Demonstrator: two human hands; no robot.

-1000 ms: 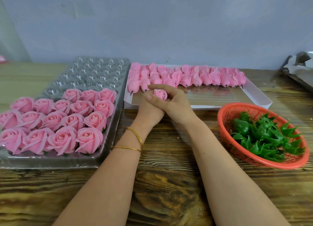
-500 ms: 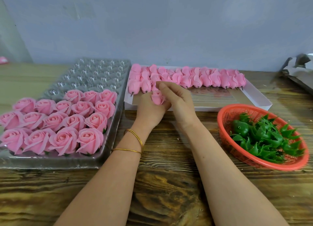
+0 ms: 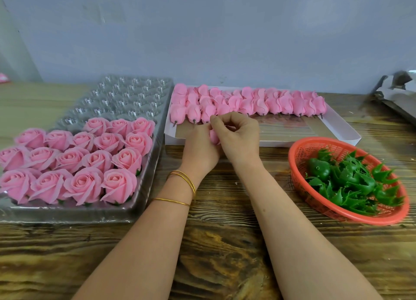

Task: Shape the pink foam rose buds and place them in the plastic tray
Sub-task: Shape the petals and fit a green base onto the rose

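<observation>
Both hands meet at the table's middle, just in front of the white box. My left hand [image 3: 200, 146] cups a pink foam rose bud [image 3: 213, 137], which shows only as a sliver between the hands. My right hand [image 3: 238, 135] lies over it with fingers curled, pinching at the bud's top. The clear plastic tray [image 3: 144, 173] lies at the left; several shaped pink roses [image 3: 96, 160] fill its near rows and the far cells stand bare.
A shallow white box [image 3: 337, 124] behind the hands holds rows of unshaped pink buds [image 3: 258, 103] on short stems. A red mesh basket [image 3: 299, 162] with green plastic calyxes [image 3: 351, 180] sits at the right. Grey wall behind; some grey packaging at far right.
The bud, held up with its top showing a second ago, has sunk between the hands. My right hand's fingers have moved from wrapping the left hand to pinching the bud's top.
</observation>
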